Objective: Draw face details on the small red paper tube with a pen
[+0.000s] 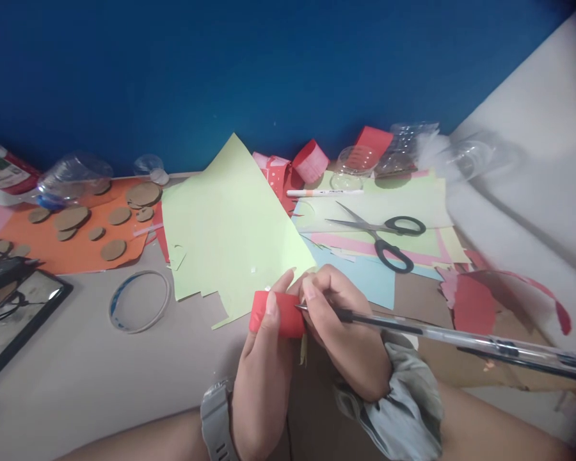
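The grey-brown table (173, 371) carries a black-edged panel (16, 322) at the left, a tape ring (114, 308) near it, an orange sheet (82, 251) behind the ring, a large green sheet (235, 224) in the middle and, to its right, a blue sheet (372, 282).

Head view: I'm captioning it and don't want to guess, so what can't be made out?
Red paper: its back, hidden in the head view by its own front and the left hand.
Pen: its far end, cut off by the head view's right edge.
Bottle: its label's wording, too small and blurred in the head view.
White marker: its lettering, too small in the head view.
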Demonstrator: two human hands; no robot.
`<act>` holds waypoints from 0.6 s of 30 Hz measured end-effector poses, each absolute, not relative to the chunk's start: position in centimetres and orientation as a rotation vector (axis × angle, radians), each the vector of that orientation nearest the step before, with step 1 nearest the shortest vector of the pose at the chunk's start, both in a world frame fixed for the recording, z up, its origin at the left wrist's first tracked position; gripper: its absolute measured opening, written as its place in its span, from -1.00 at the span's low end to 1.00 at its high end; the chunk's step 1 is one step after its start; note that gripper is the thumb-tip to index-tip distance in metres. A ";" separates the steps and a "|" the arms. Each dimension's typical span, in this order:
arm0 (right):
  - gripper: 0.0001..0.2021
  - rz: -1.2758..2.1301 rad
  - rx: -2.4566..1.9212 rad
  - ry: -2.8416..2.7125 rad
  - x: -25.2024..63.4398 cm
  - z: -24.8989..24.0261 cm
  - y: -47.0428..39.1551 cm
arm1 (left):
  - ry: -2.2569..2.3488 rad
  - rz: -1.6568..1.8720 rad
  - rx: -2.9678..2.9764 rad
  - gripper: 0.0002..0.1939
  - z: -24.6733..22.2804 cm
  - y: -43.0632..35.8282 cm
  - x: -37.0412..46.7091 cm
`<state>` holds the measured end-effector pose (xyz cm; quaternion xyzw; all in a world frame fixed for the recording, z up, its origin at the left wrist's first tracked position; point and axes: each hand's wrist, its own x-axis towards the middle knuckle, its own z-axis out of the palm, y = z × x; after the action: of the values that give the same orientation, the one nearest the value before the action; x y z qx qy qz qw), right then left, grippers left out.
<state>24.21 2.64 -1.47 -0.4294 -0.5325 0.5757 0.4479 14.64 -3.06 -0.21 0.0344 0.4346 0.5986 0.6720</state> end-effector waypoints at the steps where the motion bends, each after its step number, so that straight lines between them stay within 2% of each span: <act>1: -0.69 1.424 -1.071 -1.322 24.2 -1.5 2.6 | 0.974 1.345 0.076 -0.48 -0.2 -3.0 14.6; 12: -0.70 1.328 -1.114 -1.419 24.2 -1.1 2.7 | 0.978 1.318 0.066 -0.44 -0.2 -3.2 14.6; 18: -0.71 1.401 -1.076 -1.376 24.3 -1.3 2.7 | 0.953 1.358 0.092 -0.48 -0.2 -3.0 14.7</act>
<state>24.32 2.68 -1.27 -0.4326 -0.5531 0.5631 0.4358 14.70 -3.05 -0.21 0.0408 0.4237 0.6037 0.6741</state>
